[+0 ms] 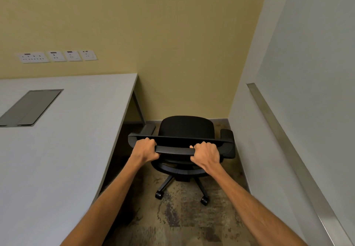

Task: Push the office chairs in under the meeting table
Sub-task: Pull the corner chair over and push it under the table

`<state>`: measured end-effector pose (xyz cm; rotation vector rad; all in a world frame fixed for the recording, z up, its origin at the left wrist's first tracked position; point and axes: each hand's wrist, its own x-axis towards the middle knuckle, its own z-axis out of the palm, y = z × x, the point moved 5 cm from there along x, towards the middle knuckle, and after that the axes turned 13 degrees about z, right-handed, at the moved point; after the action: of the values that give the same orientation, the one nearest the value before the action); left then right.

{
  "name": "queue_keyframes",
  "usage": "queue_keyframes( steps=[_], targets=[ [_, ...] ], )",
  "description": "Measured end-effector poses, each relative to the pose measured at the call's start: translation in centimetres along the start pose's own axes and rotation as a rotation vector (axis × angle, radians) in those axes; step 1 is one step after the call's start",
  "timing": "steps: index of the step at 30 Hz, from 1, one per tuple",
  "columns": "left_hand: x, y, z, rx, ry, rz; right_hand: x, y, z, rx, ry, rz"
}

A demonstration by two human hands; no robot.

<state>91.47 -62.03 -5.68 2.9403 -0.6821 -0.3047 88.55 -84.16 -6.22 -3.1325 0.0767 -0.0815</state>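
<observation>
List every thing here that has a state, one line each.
Chair: upright, out from under the table, facing the wall, held by the top of its backrest.
Left hand: shut on the backrest top.
Right hand: shut on the backrest top.
Table: left of the chair, bare top.
Cable hatch: lid closed.
Sockets: nothing plugged in.

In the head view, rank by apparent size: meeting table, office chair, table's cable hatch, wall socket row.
1. meeting table, largest, though nearest the camera
2. office chair
3. cable hatch
4. socket row, close to the hatch in width but farther off, so unsure
</observation>
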Motion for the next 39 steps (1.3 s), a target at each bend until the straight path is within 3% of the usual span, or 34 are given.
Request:
queue_keyframes(
  steps=[6, 26, 39],
  targets=[
    [0.7, -0.3, 0.2, 0.004, -0.046, -0.063, 1.5, 0.2, 0.7, -0.068, -0.005, -0.071],
    [0.4, 2.5, 1.2, 0.068, 0.058, -0.292, 9.3, 1.2, 0.7, -0.038, 0.01, -0.431],
    [2.8, -2.5, -0.1, 0.019, 0.101, -0.501, 16.9, -4.0, 0.6, 0.006, 0.012, -0.62]
  ],
)
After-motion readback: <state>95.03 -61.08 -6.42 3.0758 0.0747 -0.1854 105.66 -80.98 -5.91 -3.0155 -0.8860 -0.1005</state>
